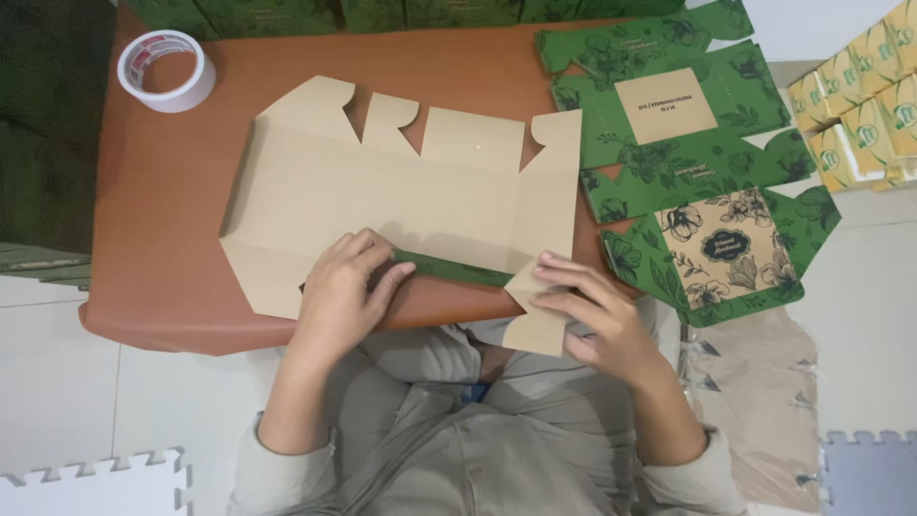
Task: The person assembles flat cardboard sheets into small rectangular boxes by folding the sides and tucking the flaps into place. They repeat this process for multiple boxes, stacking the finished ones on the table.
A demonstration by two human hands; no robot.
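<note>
- White tape roll (166, 70) is sitting at the far left corner of the low brown table (162, 201), well apart from both hands.
- Flat brown cardboard box blank (401, 196) is lying unprinted side up across the table middle, tabs pointing away from the person.
- Left hand (342, 291) is pressing flat on the near edge of the blank, fingers together, pinning down a folded-over strip (454, 270) that is showing its green printed side.
- Right hand (587, 311) is pinching the blank's near right corner flap (533, 320), fingers clamped on it, holding it over the table edge.
- Hands are sitting apart, one at each end of the green strip.
- Stack of green floral printed box blanks (688, 153) is lying printed side up just right of the blank, overhanging the table.
- Yellow cartons (864, 105) are sitting at far right.
</note>
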